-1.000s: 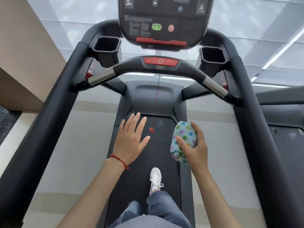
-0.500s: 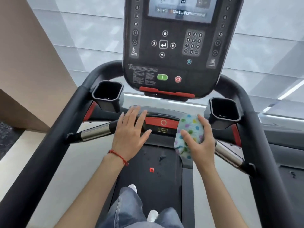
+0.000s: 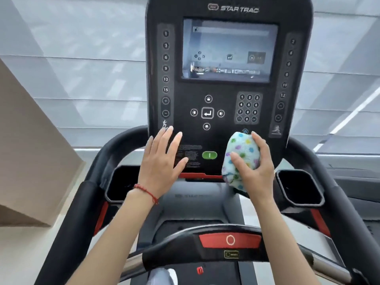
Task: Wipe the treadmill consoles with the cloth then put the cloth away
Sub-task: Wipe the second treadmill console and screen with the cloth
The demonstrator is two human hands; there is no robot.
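The black treadmill console [image 3: 224, 112] fills the upper middle, with a lit screen, a keypad and a green button. A bunched pale cloth with coloured dots [image 3: 240, 159] is gripped in my right hand [image 3: 257, 171], in front of the console's lower right part; whether it touches the panel I cannot tell. My left hand [image 3: 162, 163], with a red string at the wrist, is held flat with fingers apart over the console's lower left, holding nothing.
Two black cup holders [image 3: 298, 186] flank the console base. A curved front handlebar with a red stop panel [image 3: 230, 240] crosses below my forearms. Black side rails [image 3: 67, 223] run down both sides. A beige wall block [image 3: 30, 161] stands left.
The view has risen from the belt to the console. Both hands have moved up and forward from above the belt, past the handlebar, to the console's lower panel, the cloth still in my right hand.
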